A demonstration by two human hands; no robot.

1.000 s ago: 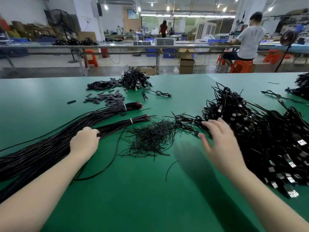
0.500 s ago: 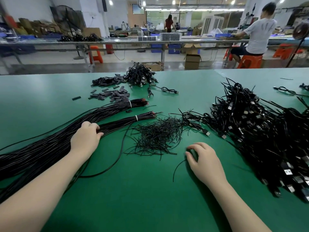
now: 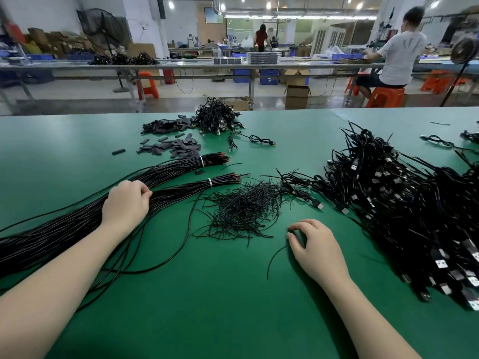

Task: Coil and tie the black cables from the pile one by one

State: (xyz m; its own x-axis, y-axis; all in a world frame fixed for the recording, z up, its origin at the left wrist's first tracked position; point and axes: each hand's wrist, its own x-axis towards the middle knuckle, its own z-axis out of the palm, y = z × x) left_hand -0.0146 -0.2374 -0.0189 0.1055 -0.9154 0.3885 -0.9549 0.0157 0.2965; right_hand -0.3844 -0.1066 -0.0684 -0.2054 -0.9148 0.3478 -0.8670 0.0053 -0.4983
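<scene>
Green covers the whole tabletop (image 3: 233, 294), seen from a head-worn camera looking down at two bare forearms. The left hand (image 3: 127, 203) rests on top of a long bundle of straight black cables (image 3: 64, 229) that runs from the lower left toward the centre; its fingers are curled over the strands, with thumb and fingertips pinched together on them. Two white ties (image 3: 209, 182) bind the far ends of this bundle into two bunches. The right hand (image 3: 317, 248) sits low on the tabletop, fingers bent downward and fingertips touching the surface beside one loose short black wire (image 3: 273, 256); whether it pinches that wire cannot be told. Between the hands, slightly farther away, lies a scattered heap of short black twist wires (image 3: 241, 206). To the right spreads a large tangled pile of black cables with USB plugs (image 3: 404, 211), well apart from the left hand and near the right one. Farther back on the tabletop are small flat dark pieces (image 3: 178, 149) and a smaller mound of coiled cables (image 3: 217, 119), with a single coiled cable (image 3: 259, 139) just beside it. Beyond the tabletop, a person in a white shirt (image 3: 399, 58) sits on an orange stool (image 3: 386, 95) at another long bench.
</scene>
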